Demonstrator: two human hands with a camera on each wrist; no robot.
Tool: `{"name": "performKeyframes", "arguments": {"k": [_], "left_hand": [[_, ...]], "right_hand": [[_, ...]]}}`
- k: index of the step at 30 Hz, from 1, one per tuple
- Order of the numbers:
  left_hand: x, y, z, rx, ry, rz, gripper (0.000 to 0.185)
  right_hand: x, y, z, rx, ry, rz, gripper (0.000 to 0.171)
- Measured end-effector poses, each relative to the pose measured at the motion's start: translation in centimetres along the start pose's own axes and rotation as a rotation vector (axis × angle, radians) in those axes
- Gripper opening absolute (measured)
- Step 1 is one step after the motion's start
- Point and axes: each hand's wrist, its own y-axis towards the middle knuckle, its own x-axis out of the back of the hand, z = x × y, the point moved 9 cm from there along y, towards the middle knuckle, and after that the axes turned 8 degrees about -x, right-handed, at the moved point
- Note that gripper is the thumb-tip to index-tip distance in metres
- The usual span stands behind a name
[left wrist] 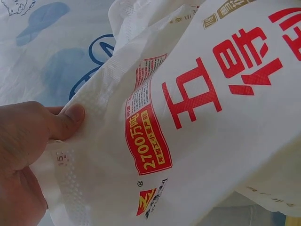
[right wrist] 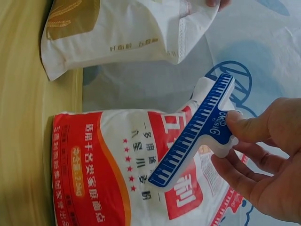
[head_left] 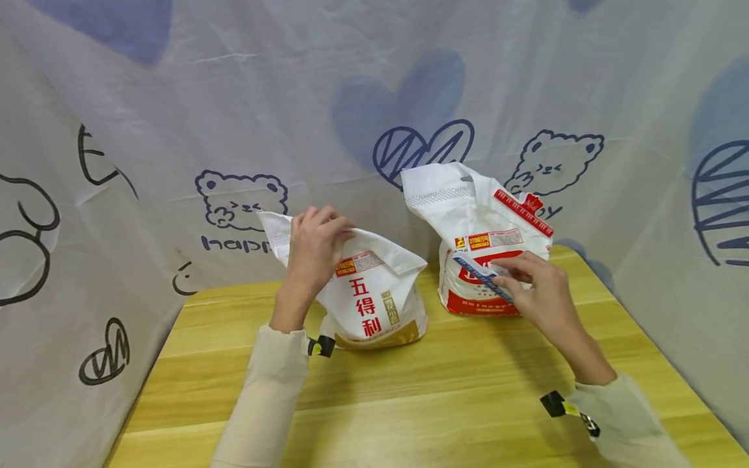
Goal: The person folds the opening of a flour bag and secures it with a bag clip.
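My left hand [head_left: 316, 250] pinches the top edge of a white flour bag [head_left: 374, 286] with red characters and a gold base; in the left wrist view the thumb [left wrist: 73, 117] presses on the bag's upper edge. Between thumb and fingers, my right hand [head_left: 541, 292] holds a blue clip [head_left: 482, 278] with a piano-key pattern, seen in full as a long clip [right wrist: 193, 132] in the right wrist view. Behind it stands a second flour bag [head_left: 480, 292], white and red. A red clip [head_left: 523, 211] sits across that bag's folded top.
Both bags stand towards the back of a wooden table [head_left: 374, 403]. A pale curtain [head_left: 328, 117] printed with bears and hearts hangs behind the table and along its sides.
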Motion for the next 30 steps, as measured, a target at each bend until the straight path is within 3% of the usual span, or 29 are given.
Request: {"name": "performKeyframes", "arguments": {"k": [11,30], "left_hand": [[0.2,-0.2,0.0,-0.012,0.035,-0.014,0.007],[0.1,-0.4,0.1,0.0,0.005,-0.003,0.009]], "right_hand": [[-0.9,1.4,0.8,-0.041,0.0,-0.021,0.026],[-2.9,4.4,3.2,0.021,0.125,-0.033,0.016]]}}
